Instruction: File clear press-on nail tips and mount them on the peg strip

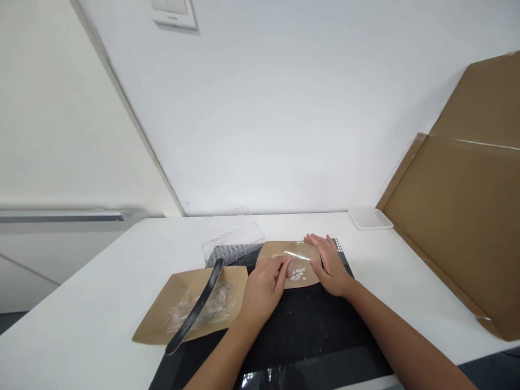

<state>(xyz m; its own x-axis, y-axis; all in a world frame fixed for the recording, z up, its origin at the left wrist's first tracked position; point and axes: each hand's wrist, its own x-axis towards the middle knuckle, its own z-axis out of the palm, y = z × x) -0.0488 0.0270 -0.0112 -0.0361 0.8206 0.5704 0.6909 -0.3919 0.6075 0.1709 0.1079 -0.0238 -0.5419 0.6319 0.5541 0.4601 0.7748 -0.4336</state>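
Note:
A small brown kraft paper pouch [268,250] with a clear window lies in front of me, small white pieces [298,274] showing at its window. Over its left part is my left hand [266,283], fingertips pressed together in a pinch; whatever they hold is hidden. My right hand [330,266] rests on the pouch's right edge, fingers stretched and thumb apart. Left of my left hand lies a larger kraft pouch [162,309] with clear slender pieces [219,303] behind its window. A curved black strip [197,309] lies across that pouch.
Both pouches lie partly on a shiny black sheet [309,325] on the white table [101,303]. Behind them are a clear plastic sheet [239,236] and a dark patterned piece [231,252]. At right stand a shallow clear tray [370,219] and an open cardboard box [459,216].

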